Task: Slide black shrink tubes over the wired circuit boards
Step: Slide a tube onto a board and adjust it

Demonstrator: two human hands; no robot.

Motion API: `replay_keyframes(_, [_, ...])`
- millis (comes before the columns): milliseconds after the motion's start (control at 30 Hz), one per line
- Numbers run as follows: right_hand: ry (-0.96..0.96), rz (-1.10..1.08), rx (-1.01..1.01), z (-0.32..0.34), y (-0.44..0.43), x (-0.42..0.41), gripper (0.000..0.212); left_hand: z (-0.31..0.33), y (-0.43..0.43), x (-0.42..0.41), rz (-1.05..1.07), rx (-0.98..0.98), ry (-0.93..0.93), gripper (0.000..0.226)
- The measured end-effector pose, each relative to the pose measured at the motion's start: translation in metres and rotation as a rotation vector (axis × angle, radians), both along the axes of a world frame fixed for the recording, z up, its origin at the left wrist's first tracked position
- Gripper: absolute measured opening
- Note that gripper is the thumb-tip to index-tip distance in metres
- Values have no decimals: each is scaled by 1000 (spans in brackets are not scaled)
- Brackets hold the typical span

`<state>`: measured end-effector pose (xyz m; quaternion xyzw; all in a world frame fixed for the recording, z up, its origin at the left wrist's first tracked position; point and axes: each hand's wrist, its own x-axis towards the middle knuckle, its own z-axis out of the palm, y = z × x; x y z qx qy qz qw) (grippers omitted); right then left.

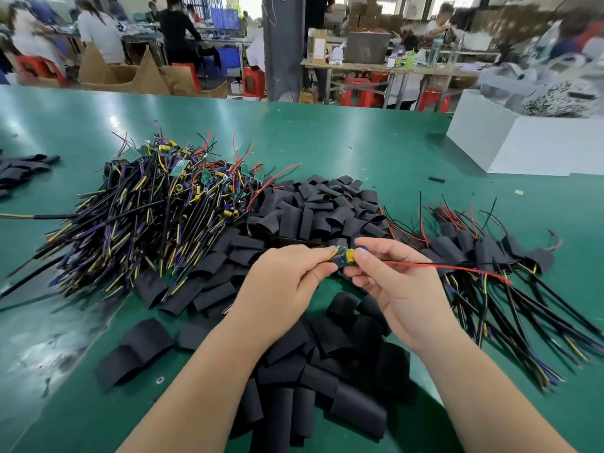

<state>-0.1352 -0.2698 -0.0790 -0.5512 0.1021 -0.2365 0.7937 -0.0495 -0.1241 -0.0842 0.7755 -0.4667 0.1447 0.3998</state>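
1. Left hand (287, 276): fingers curled, with thumb and forefinger pinching the left end of the wired circuit board (347, 257), where the yellow leads come out.
2. Right hand (397, 282): thumb and fingertips pinch the board's right end, on a yellow cylindrical component.
3. Wired circuit board: one unit, held in the air between both hands at table centre, above the loose tubes. Whether a tube is already on it cannot be told.
4. Red wire (457, 268): runs from the held board to the right, past the right hand, alongside a thin black wire.
5. Black shrink tubes (322, 209): flattened short sleeves in a loose heap, spreading from behind the hands to the near table edge under the forearms.
6. Unsleeved boards pile (153, 217): a large tangle left of the tubes, made up of green boards and black, yellow, purple and red leads.
7. Sleeved boards pile (483, 253): to the right of the hands, black sleeves at the top and leads fanned toward the near right.
8. Green table (359, 142): carries all of the above.
9. White box (523, 145): far right on the table.
10. Dark sleeved bundle (23, 168): at the left edge.
11. Background: blurred seated people, benches and red stools.
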Motion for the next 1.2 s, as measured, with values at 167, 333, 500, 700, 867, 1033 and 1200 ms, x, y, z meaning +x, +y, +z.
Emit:
replay_keyframes(167, [45,-15,110,1,6,1,15,-4,-2,-2,9,-102,-56,36])
replay_keyframes(333, [47,14,119,0,5,1,15,-1,1,-5,61,-84,-188,26])
replay_keyframes(500, [51,30,37,1,4,0,21,0,-3,-5,213,-11,-160,45])
replay_keyframes(700, [100,75,12,2,-2,5,31,2,-1,-2,188,74,144,13])
replay_keyframes(867, [168,213,-92,1,-9,9,51,0,4,7,329,302,83,21])
replay_keyframes(1033, [447,-103,-722,0,-27,35,25,-1,6,10,341,260,74,20])
replay_keyframes(1200, [823,-233,-1302,-1,-25,77,34,0,8,11,360,204,82,18])
